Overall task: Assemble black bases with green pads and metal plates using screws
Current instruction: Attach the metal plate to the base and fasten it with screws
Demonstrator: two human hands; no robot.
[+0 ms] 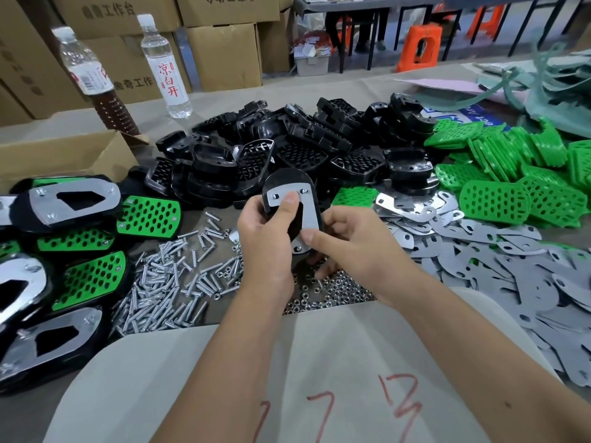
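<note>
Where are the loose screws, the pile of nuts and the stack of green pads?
Loose screws [166, 282], head view, middle of heap.
Pile of nuts [335, 292], head view, centre of pile.
Green pads [511, 161], head view, middle of stack.

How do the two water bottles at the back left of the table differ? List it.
The left bottle leans; the right bottle stands nearly upright. The left bottle rises behind the open cardboard box with a dark ribbed cylinder over its base; the right bottle shows down to its base on the table. The right label shows large red characters; the left's is unreadable. Both are clear plastic with white caps.
</note>
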